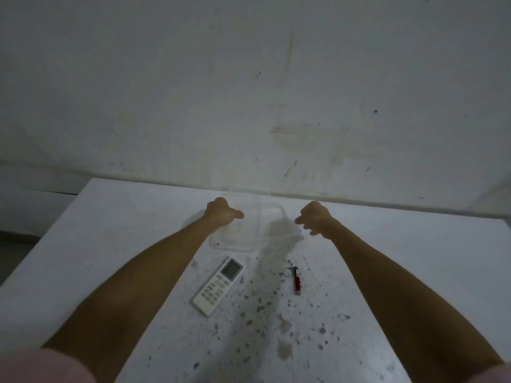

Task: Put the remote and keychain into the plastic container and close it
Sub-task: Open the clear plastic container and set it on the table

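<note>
A clear plastic container (279,219) sits at the far middle of the white table (110,233), faint and hard to outline. Its transparent lid (237,239) lies tilted over the container's left side. My left hand (221,211) grips the lid's left edge with the thumb on top. My right hand (315,217) hovers just right of the container, fingers loosely curled and apart, holding nothing. The white remote (219,286) lies diagonally on the table nearer to me. The red keychain (296,280) with its metal ring lies to the right of the remote.
A stained white wall (249,92) rises directly behind the table's far edge. The tabletop near me is speckled with dark spots and brown stains (284,349). The table's left edge drops off to a grey floor (16,244).
</note>
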